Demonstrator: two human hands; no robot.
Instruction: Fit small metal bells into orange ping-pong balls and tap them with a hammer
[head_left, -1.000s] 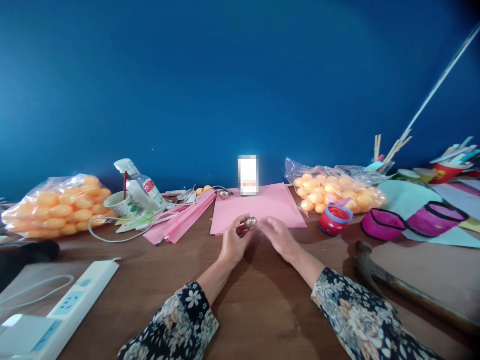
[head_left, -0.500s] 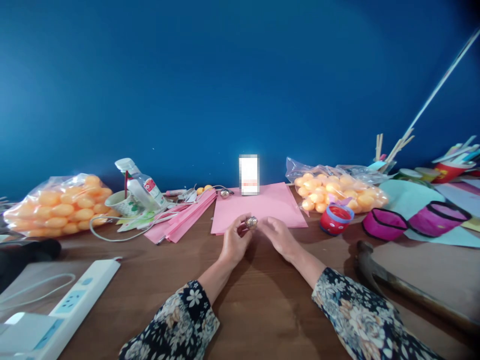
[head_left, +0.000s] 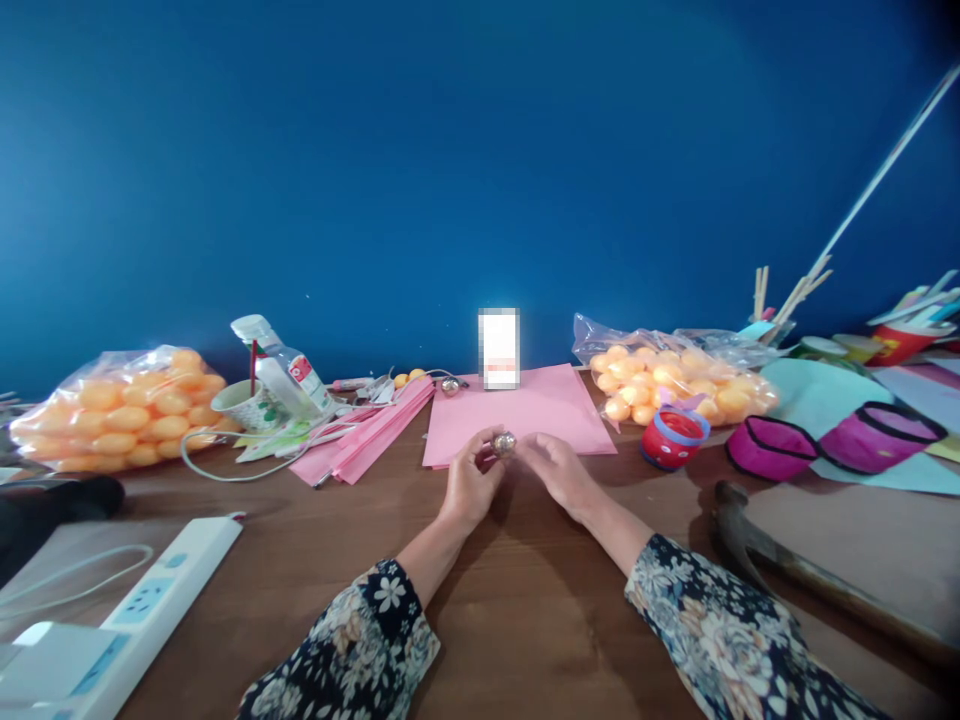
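**Grip.** A small metallic ball (head_left: 503, 444) is pinched between the thumb and forefinger of the left hand (head_left: 469, 485), lifted just clear of the wooden table (head_left: 525, 610). The right hand (head_left: 561, 472) lies beside it with fingers loosely extended and unclosed, their tips reaching the ball (whether they touch it cannot be told).

**Around the grip.** Directly beyond the grip lies a single pink paper sheet (head_left: 525, 410), its near edge under the fingertips. To the left of the grip is a fanned stack of pink sheets (head_left: 367, 430), then a tilted plastic bottle (head_left: 281, 372). Well apart on that side is a clear bag of orange balls (head_left: 112, 412). To the right of the grip stands a red cup with a blue band (head_left: 673, 438), with a second bag of orange balls (head_left: 679, 378) just behind it. A hammer (head_left: 757, 545) lies right of the grip and nearer the person, and a white power strip (head_left: 150, 600) lies left and nearer.
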